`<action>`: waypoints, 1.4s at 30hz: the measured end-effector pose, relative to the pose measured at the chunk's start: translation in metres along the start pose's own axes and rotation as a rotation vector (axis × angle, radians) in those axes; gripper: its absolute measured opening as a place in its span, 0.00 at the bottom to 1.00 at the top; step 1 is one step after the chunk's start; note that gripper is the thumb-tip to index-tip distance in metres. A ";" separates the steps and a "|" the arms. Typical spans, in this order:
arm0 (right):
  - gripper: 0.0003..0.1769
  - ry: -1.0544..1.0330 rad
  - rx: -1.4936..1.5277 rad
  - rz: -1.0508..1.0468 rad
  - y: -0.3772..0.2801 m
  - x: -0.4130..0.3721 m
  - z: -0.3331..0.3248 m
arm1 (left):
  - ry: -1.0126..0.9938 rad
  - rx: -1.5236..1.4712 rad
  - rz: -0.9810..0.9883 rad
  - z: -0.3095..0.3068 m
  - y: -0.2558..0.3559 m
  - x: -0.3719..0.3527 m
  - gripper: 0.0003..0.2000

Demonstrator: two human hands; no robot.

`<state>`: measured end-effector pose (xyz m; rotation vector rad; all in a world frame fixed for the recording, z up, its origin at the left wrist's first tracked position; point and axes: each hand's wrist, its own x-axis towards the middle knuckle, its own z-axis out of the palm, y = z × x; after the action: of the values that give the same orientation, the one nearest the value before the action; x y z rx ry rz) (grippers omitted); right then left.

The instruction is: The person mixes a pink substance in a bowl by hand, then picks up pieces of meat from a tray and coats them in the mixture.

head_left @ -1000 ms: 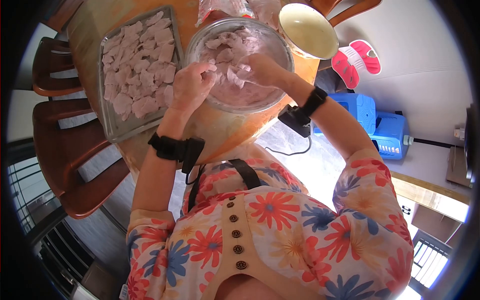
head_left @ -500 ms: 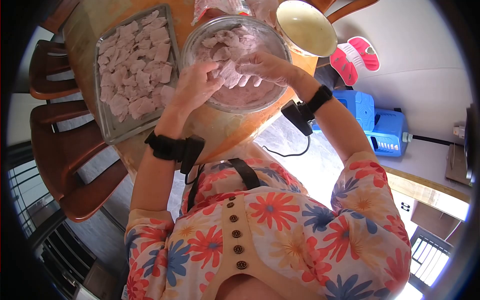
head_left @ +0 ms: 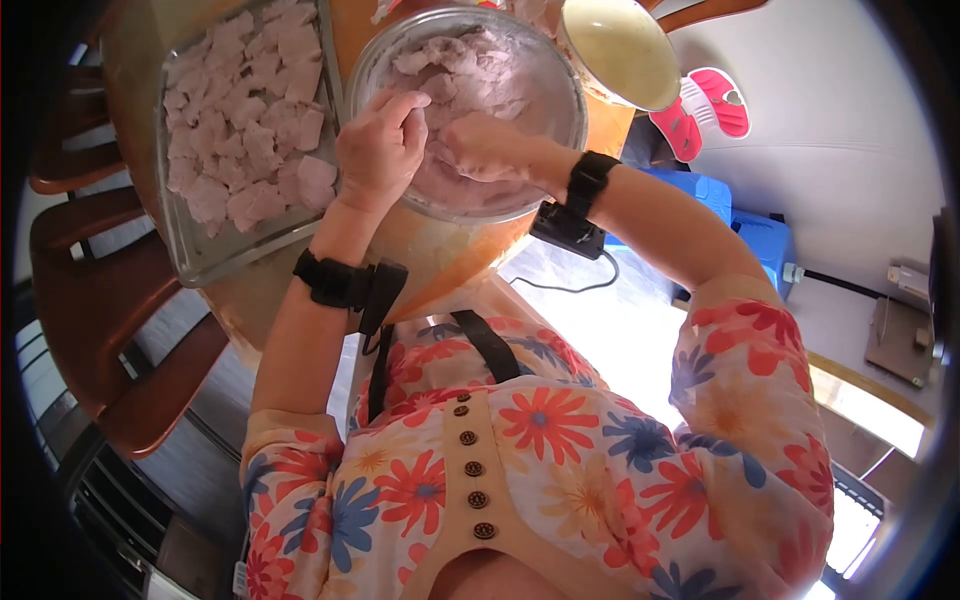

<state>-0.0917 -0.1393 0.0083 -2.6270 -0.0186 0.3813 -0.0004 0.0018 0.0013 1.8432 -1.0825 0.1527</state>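
Note:
A metal bowl (head_left: 577,95) holds pale pinkish powder and a heap of powder-coated pieces (head_left: 475,60) that look like meat. Inside it, my right hand (head_left: 492,148) is closed, its knuckles low against the powder; whatever its fingers hold is hidden. Above the bowl's left side, my left hand (head_left: 378,150) has its fingers curled in and its thumb raised. I cannot make out what is between them. To the left lies a metal tray (head_left: 215,262) spread with many similar coated pieces (head_left: 245,130).
A cream enamel basin (head_left: 620,50) stands at the bowl's right on the wooden table (head_left: 440,265). Brown chairs (head_left: 100,310) line the left side. Beyond the table on the right are a pink-and-white object (head_left: 700,112) and a blue case (head_left: 762,245).
My right hand has turned over and gone lower into the bowl, its fingers now curled. The coated piece between my hands is no longer visible there. My left hand has moved slightly left.

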 end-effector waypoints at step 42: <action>0.10 -0.053 -0.190 0.070 0.000 -0.011 -0.030 | 0.020 0.078 0.003 0.003 0.004 -0.008 0.06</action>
<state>-0.0946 -0.1542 0.0365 -2.8093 0.0204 0.4957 -0.0092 0.0039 -0.0016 1.9059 -1.0787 0.2167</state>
